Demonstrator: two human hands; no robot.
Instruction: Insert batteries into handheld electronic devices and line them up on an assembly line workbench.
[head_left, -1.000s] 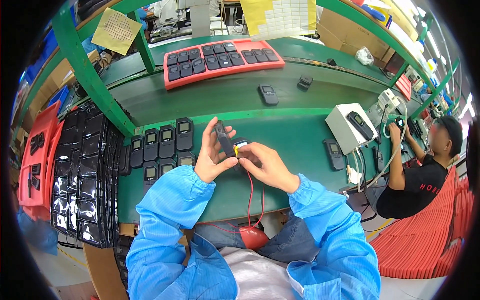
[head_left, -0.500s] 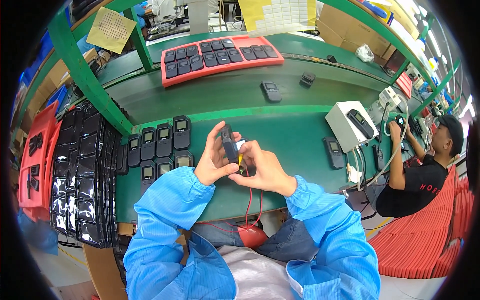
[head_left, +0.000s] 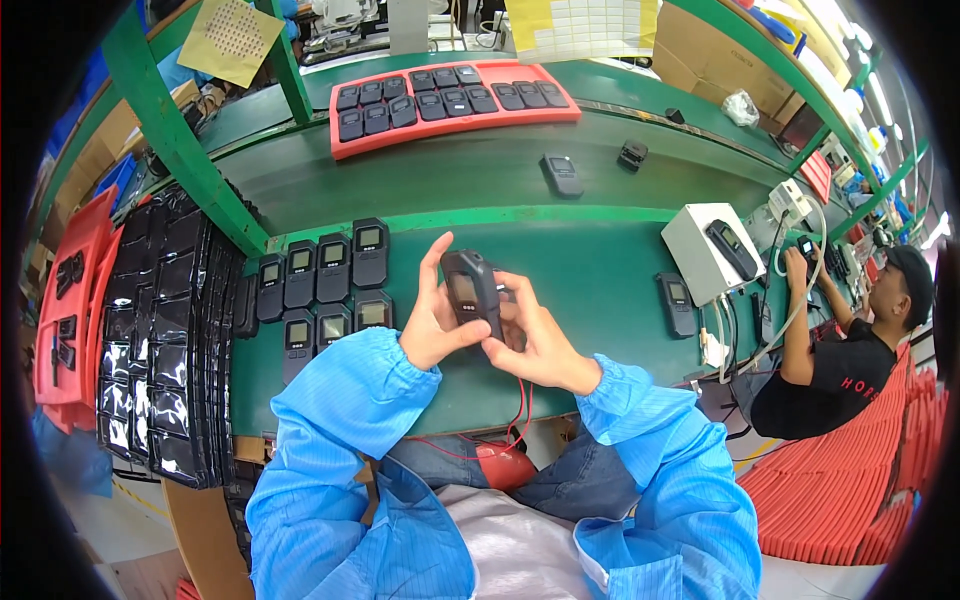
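Over the green bench, my left hand (head_left: 433, 328) grips a black handheld device (head_left: 466, 288) with a small screen and a row of buttons. Its thumb lies across the lower front, while the index finger sticks up beside it. The device is tilted, its screen turned toward me. My right hand (head_left: 543, 345) is closed at the device's right side, fingertips partly hidden behind it. Below that hand hangs a thin red wire (head_left: 527, 405); its upper end is hidden. Several similar devices (head_left: 333, 268) lie in two rows to the left of my hands.
A red tray (head_left: 455, 124) of devices stands at the back, with a loose device (head_left: 562, 175) near it. Black plastic trays (head_left: 160, 350) are stacked at left. On the right are a white box (head_left: 690, 245), cables and a co-worker (head_left: 835, 360) handling a device.
The device has turned from nearly edge-on to showing its screen. The yellow connector seen by my right fingers is now out of sight. The whole view has shifted slightly.
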